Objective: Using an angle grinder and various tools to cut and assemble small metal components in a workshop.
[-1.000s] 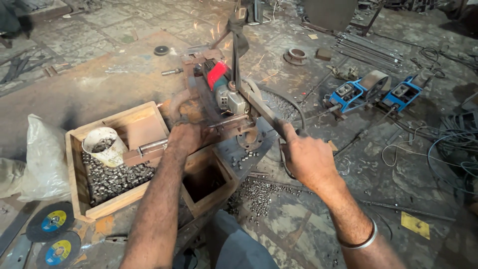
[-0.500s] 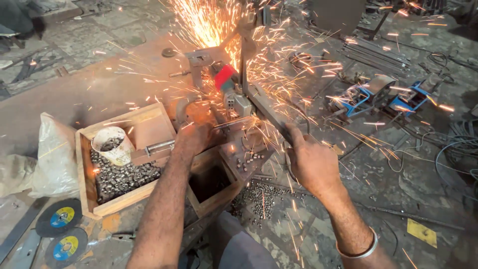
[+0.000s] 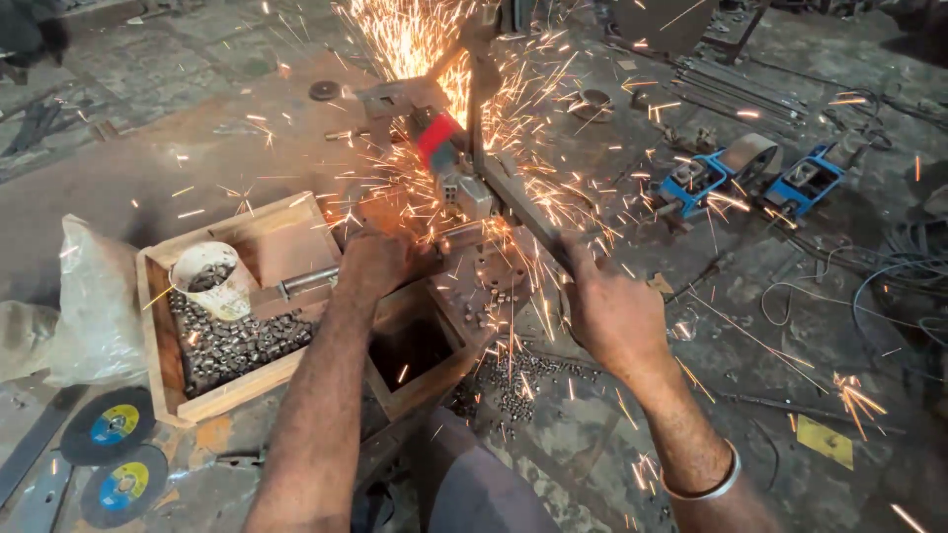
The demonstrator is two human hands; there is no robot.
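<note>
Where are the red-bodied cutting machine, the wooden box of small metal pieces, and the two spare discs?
Cutting machine (image 3: 441, 141), head view, on its red housing.
Wooden box (image 3: 158, 341), head view, on its left wall.
Spare discs (image 3: 109, 426), head view, on the upper disc's label.

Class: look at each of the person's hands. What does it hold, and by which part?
Right hand grips the cutting machine's lever at its lower end. Left hand presses on the workpiece at the machine's base; its grip is hidden.

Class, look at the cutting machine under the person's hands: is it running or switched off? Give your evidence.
Running. Sparks spray from the cutting machine while the right hand grips its lever.
</note>
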